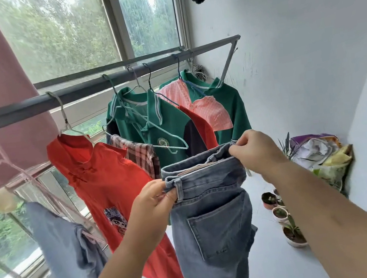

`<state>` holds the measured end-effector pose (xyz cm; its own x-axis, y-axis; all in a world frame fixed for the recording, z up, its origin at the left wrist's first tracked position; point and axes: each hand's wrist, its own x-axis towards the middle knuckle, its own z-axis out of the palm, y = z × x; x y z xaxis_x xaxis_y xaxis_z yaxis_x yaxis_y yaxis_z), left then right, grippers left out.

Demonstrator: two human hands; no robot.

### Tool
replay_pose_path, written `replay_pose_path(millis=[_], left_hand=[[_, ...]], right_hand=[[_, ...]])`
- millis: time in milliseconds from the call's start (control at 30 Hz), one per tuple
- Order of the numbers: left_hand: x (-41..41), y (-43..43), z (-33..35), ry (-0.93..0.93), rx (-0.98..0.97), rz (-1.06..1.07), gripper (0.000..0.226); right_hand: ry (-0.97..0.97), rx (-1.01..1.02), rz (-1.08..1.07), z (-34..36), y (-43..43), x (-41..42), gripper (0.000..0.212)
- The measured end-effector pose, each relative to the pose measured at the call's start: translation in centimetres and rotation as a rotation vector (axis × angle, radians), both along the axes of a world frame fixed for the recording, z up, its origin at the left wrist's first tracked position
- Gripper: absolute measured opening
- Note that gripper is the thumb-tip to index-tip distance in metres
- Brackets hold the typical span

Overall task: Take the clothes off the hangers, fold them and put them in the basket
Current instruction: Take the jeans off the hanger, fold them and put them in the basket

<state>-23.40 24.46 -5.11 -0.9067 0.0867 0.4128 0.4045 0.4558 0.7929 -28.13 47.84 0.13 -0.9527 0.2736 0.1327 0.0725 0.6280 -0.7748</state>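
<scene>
1. One pair of pale blue denim jeans [214, 224] is hanging full length in front of the person, clear of the long grey metal rail [98, 87], with the waistband uppermost and a back pocket facing the camera.
2. The left hand [154, 202] is pinching the waistband's left edge beside a belt loop. The right hand [255, 149] is pinching its right edge. Both sets of fingers are curling onto the denim.
3. Handling, as judged: the denim is looking heavier and stiffer than the shirts, yet limp, neither slippery nor fragile. The waistband is offering the firmest hold, and the dangling legs are needing gathering before folding.
4. Hanging on the rail:
   - one red sleeveless dress [102, 174]
   - one plaid garment [141, 152]
   - at least two green polo shirts [171, 126]
   - one pink striped top [206, 107]
   - one pale blue garment [62, 240]
5. About seven hanger hooks are showing on the rail.
6. No basket is showing clearly.
</scene>
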Motion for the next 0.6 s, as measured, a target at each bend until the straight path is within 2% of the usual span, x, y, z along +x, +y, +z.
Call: replay_pose_path(millis=[67,167,267,367,433,500,533,600], left_hand=[[-0.3,-0.2,0.0,-0.049,0.175,0.035,0.017],[-0.4,0.0,0.4,-0.097,0.45,0.022,0.013],[-0.6,0.2,1.0,-0.099,0.641,-0.022,0.015],[-0.7,0.4,1.2,-0.148,0.744,-0.048,0.028],[-0.7,0.5,1.5,-0.186,0.812,-0.063,0.035],[-0.6,0.4,1.7,-0.217,0.87,-0.111,0.033],[-0.6,0.2,1.7,-0.229,0.885,-0.135,0.031],[-0.5,0.1,1.7,-0.251,0.888,-0.161,0.029]], right_hand=[[0.009,0.044,0.023,1.0,0.1,0.5,0.014],[0.01,-0.064,0.07,1.5,0.2,0.5,0.013],[0.006,-0.188,0.12,1.6,0.5,0.2,0.007],[-0.023,-0.297,0.196,1.3,1.0,0.2,0.012],[-0.024,-0.481,0.318,1.0,1.5,0.7,0.024],[-0.029,-0.675,0.464,0.3,2.1,1.2,0.054],[-0.036,-0.647,0.5,-0.3,2.3,1.5,0.065],[-0.083,-0.516,0.53,-1.9,2.0,1.9,0.073]])
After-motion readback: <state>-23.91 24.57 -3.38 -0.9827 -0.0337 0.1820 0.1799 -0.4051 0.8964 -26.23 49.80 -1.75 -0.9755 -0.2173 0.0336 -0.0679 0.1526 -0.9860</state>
